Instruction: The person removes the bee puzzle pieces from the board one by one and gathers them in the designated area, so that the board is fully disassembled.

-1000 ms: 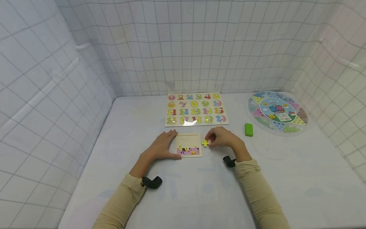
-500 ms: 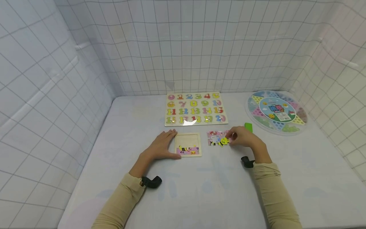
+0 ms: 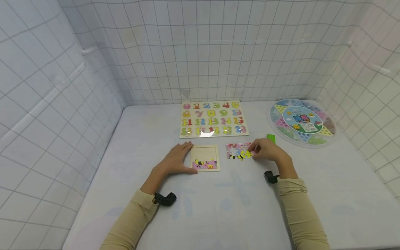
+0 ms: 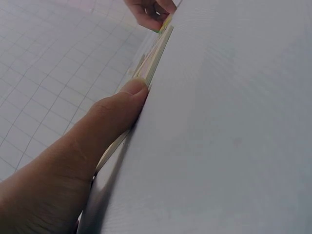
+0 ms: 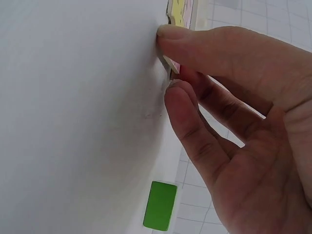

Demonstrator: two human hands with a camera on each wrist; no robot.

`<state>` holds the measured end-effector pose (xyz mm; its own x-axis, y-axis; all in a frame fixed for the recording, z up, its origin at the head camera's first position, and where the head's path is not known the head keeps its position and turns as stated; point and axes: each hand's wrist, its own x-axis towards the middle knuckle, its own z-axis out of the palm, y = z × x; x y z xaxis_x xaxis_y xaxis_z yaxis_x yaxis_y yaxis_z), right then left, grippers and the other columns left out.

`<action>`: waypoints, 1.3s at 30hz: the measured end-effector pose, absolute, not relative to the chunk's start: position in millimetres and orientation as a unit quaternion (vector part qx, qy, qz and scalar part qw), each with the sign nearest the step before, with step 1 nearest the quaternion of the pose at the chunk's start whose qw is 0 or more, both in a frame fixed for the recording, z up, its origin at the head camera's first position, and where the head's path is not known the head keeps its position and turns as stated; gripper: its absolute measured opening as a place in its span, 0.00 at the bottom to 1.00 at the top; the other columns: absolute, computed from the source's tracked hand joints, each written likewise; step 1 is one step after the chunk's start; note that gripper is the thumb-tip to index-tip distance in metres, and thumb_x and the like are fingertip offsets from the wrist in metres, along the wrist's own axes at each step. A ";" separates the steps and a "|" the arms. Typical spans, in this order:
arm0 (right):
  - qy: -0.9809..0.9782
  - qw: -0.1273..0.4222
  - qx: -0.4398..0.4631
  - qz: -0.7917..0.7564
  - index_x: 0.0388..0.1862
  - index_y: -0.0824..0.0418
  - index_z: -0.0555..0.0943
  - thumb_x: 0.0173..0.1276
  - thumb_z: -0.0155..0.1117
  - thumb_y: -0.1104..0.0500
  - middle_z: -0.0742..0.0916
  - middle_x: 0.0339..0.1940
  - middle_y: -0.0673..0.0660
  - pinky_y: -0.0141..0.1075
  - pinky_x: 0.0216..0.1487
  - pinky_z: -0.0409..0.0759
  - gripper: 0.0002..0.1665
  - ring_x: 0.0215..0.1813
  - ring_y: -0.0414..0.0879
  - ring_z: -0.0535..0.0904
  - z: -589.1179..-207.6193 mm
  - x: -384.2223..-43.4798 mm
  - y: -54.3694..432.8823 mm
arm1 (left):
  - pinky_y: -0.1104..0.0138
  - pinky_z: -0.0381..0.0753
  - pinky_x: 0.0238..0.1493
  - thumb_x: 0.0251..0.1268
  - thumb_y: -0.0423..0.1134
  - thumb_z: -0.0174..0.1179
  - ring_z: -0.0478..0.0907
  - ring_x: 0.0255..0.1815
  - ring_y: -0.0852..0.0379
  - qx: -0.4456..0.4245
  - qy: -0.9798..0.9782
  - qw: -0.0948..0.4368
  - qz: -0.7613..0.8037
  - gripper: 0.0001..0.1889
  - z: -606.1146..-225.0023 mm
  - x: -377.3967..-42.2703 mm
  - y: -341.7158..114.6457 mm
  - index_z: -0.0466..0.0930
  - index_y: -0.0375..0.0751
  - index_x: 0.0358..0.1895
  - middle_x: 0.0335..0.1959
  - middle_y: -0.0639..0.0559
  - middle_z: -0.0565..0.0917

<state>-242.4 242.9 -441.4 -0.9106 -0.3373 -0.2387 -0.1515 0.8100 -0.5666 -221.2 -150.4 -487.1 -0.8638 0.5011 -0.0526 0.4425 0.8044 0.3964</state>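
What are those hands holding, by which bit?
The right hand pinches a puzzle piece by its right end; the left hand touches the wooden frame at its left side.

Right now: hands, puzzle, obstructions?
Left hand at wooden frame's left side. Right hand pinches puzzle piece at joined pieces' right end. Frame partly filled. No obstruction visible.

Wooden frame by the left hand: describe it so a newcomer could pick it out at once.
On the white table, find the number board near the back wall. In front of it, touched by the left hand, lies the small wooden frame. Unlike the board and puzzle pieces to its right, it shows bare wood behind a pink picture strip.
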 end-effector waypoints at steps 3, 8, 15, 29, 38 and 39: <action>0.937 0.164 -0.131 -0.278 0.44 0.60 0.85 0.56 0.71 0.65 0.84 0.39 0.58 0.37 0.42 0.78 0.14 0.42 0.50 0.76 -441.1 -242.4 240.8 | 0.48 0.49 0.80 0.42 0.71 0.68 0.52 0.79 0.42 0.250 0.947 0.077 0.188 0.61 -487.7 -221.3 -150.8 0.53 0.40 0.76 0.78 0.42 0.56; 0.939 0.165 -0.126 -0.274 0.44 0.60 0.85 0.56 0.70 0.65 0.84 0.39 0.58 0.38 0.42 0.78 0.15 0.42 0.50 0.76 -441.2 -242.3 240.0 | 0.48 0.49 0.80 0.42 0.71 0.67 0.52 0.79 0.43 0.251 0.946 0.077 0.190 0.61 -489.1 -221.8 -151.3 0.53 0.40 0.77 0.78 0.42 0.56; 0.937 0.174 -0.126 -0.276 0.46 0.60 0.84 0.58 0.70 0.63 0.84 0.41 0.59 0.40 0.44 0.78 0.15 0.43 0.50 0.76 -439.1 -241.3 241.6 | 0.49 0.48 0.80 0.42 0.71 0.68 0.51 0.80 0.43 0.250 0.946 0.079 0.192 0.61 -488.5 -222.5 -151.2 0.53 0.40 0.77 0.79 0.43 0.55; 0.936 0.179 -0.124 -0.277 0.45 0.59 0.85 0.56 0.72 0.62 0.84 0.40 0.58 0.38 0.41 0.77 0.16 0.42 0.50 0.75 -440.8 -241.6 242.1 | 0.48 0.49 0.80 0.42 0.71 0.68 0.51 0.80 0.43 0.244 0.948 0.084 0.188 0.61 -488.6 -222.4 -150.6 0.53 0.41 0.77 0.79 0.44 0.55; 0.936 0.177 -0.129 -0.274 0.45 0.59 0.85 0.56 0.72 0.62 0.84 0.40 0.58 0.38 0.41 0.77 0.16 0.42 0.50 0.76 -440.5 -242.2 241.4 | 0.48 0.49 0.80 0.42 0.71 0.67 0.51 0.80 0.42 0.244 0.948 0.083 0.185 0.60 -489.0 -223.0 -150.6 0.53 0.41 0.77 0.79 0.43 0.55; 0.937 0.176 -0.128 -0.275 0.45 0.59 0.85 0.56 0.72 0.62 0.84 0.40 0.58 0.38 0.42 0.77 0.16 0.42 0.50 0.76 -440.3 -242.4 241.3 | 0.49 0.48 0.80 0.42 0.71 0.67 0.51 0.80 0.43 0.244 0.948 0.083 0.185 0.61 -489.2 -223.2 -150.5 0.53 0.41 0.77 0.79 0.43 0.55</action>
